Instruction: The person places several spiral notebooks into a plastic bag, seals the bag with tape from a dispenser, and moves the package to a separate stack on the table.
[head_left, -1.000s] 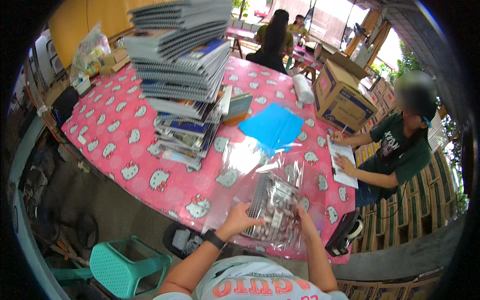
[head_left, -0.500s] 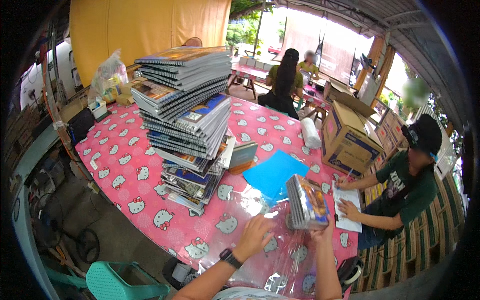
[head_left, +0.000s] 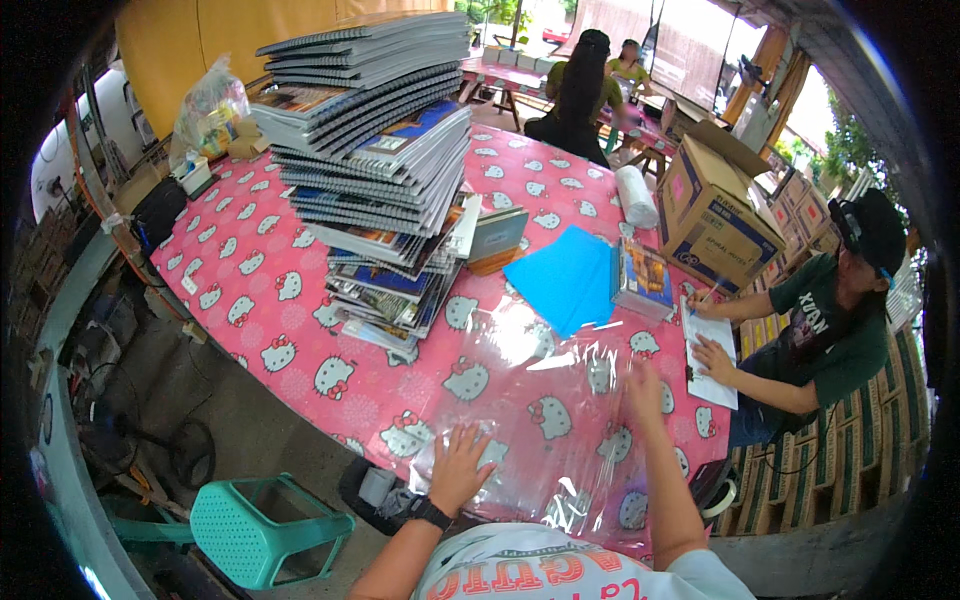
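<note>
My left hand (head_left: 460, 468) lies flat with spread fingers at the near edge of a clear plastic sheet (head_left: 545, 415) on the table. My right hand (head_left: 644, 392) is over the right side of that sheet, its fingers smeared by motion. Beyond it a small stack of spiral notebooks (head_left: 643, 278) rests beside several bright blue sheets (head_left: 563, 285). A tall, uneven pile of spiral notebooks (head_left: 375, 170) rises on the left, with a few books (head_left: 497, 240) leaning at its right side.
A pink patterned cloth covers the table (head_left: 250, 290). At the right a co-worker (head_left: 830, 330) writes on a clipboard (head_left: 712, 355). An open cardboard box (head_left: 722, 215) and a white plastic roll (head_left: 636, 197) are at the far right. A green stool (head_left: 250, 530) stands at lower left.
The small notebook stack has left my right hand and now sits by the blue sheets. My right hand has drawn away from it, and my left hand has come down onto the plastic.
</note>
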